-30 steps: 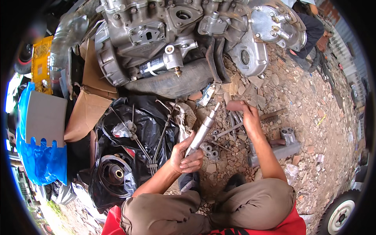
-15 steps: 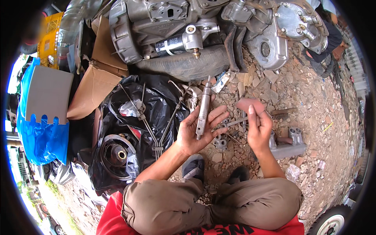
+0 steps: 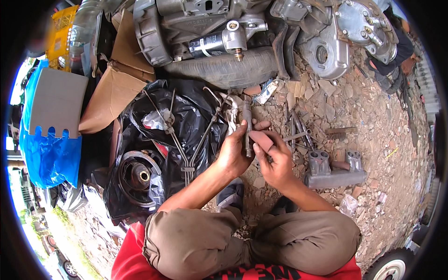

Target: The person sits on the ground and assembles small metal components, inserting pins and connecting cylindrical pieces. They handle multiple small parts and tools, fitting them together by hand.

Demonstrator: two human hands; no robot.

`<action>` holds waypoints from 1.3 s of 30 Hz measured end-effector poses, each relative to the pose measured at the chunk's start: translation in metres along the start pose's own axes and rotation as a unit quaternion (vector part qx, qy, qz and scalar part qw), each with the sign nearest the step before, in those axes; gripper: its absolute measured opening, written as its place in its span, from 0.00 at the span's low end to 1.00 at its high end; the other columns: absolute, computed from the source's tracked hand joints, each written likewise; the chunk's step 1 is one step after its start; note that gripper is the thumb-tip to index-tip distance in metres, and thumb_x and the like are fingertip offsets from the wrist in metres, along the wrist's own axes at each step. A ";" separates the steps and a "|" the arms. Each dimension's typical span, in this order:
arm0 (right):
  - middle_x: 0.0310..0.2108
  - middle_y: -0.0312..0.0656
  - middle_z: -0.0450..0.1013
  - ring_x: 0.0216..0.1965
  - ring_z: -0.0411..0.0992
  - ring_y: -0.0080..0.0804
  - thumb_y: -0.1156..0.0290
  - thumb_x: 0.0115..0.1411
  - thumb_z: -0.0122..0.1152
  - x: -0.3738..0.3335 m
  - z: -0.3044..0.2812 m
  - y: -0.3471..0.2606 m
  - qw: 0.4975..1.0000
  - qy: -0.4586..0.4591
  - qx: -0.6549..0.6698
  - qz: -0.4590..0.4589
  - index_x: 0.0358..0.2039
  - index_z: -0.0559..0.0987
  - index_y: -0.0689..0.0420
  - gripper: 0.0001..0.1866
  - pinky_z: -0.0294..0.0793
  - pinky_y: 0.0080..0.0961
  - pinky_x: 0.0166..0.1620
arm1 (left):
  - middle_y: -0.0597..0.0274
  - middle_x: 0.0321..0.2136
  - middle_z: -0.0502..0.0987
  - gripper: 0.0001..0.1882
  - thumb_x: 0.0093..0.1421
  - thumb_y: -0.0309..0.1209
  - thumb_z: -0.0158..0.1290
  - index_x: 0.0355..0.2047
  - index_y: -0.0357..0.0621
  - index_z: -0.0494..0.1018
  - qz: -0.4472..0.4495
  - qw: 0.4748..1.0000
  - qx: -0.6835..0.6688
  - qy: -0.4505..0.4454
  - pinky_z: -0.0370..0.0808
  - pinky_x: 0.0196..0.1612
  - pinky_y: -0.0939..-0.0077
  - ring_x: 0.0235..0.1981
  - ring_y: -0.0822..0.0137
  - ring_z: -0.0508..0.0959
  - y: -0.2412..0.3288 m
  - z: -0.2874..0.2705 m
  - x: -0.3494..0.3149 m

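My left hand (image 3: 234, 151) is closed around a slim silvery metal cylinder that looks like a fuel injector (image 3: 247, 111), held nearly upright over the ground. Its narrow upper end sticks out above the fingers, and part of its body is hidden by the thumb. Between the thumb and fingers of my right hand (image 3: 280, 167) is a reddish-brown piece of sandpaper (image 3: 262, 140), folded or curved. The sandpaper is right beside the injector; whether the two touch I cannot tell.
On the stony ground to the right lie several metal rods (image 3: 303, 128) and a grey manifold (image 3: 333, 179). Ahead are a tire (image 3: 224, 72) and a large gearbox casing (image 3: 186, 28). Black plastic (image 3: 186, 95), metal pipes and a brake drum (image 3: 140, 177) lie to the left, near cardboard (image 3: 112, 91).
My left hand has gone from an open palm under the injector to a closed grip on it. My right hand has brought the sandpaper left and slightly down, up beside the injector.
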State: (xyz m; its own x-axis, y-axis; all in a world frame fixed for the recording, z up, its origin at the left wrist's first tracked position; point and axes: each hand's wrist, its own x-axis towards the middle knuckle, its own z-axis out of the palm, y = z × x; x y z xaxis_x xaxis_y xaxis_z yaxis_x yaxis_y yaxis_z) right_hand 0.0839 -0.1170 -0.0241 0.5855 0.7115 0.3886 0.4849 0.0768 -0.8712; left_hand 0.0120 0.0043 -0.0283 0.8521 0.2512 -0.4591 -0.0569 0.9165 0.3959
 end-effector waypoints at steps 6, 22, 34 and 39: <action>0.47 0.54 0.70 0.46 0.72 0.48 0.75 0.62 0.60 -0.014 0.013 -0.001 0.999 -0.028 -0.010 0.010 0.49 0.78 0.67 0.16 0.71 0.38 0.50 | 0.54 0.48 0.76 0.18 0.73 0.44 0.38 0.43 0.43 0.69 0.110 0.992 0.018 0.051 0.69 0.59 0.59 0.56 0.61 0.71 -0.006 -0.003 0.000; 0.48 0.56 0.69 0.47 0.70 0.51 0.71 0.63 0.58 -0.011 0.009 0.003 0.999 -0.040 0.010 -0.010 0.42 0.80 0.71 0.14 0.67 0.40 0.52 | 0.53 0.47 0.73 0.21 0.73 0.48 0.35 0.39 0.43 0.68 0.120 0.988 0.077 0.053 0.66 0.59 0.63 0.53 0.61 0.71 -0.004 0.005 0.001; 0.39 0.49 0.75 0.38 0.74 0.38 0.71 0.66 0.55 -0.010 -0.014 -0.007 0.994 -0.061 0.061 0.070 0.40 0.81 0.66 0.11 0.73 0.31 0.41 | 0.70 0.25 0.68 0.17 0.73 0.49 0.38 0.41 0.50 0.65 0.128 0.972 -0.127 -0.148 0.72 0.52 0.56 0.43 0.63 0.75 0.029 -0.028 0.016; 0.37 0.49 0.76 0.36 0.74 0.35 0.74 0.68 0.51 -0.003 -0.020 -0.001 0.995 0.035 0.055 0.074 0.41 0.78 0.67 0.10 0.73 0.29 0.42 | 0.56 0.51 0.77 0.17 0.70 0.48 0.45 0.45 0.49 0.68 0.124 0.988 -0.038 -0.083 0.66 0.60 0.50 0.60 0.56 0.70 0.017 -0.012 0.005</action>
State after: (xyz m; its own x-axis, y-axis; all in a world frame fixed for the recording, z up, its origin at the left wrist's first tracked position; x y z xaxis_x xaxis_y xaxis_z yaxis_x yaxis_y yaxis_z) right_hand 0.0943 -0.1331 -0.0185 0.6914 0.6700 0.2703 0.3181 0.0537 -0.9465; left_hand 0.0095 0.0246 -0.0334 0.8804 0.4224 -0.2158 -0.3085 0.8555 0.4158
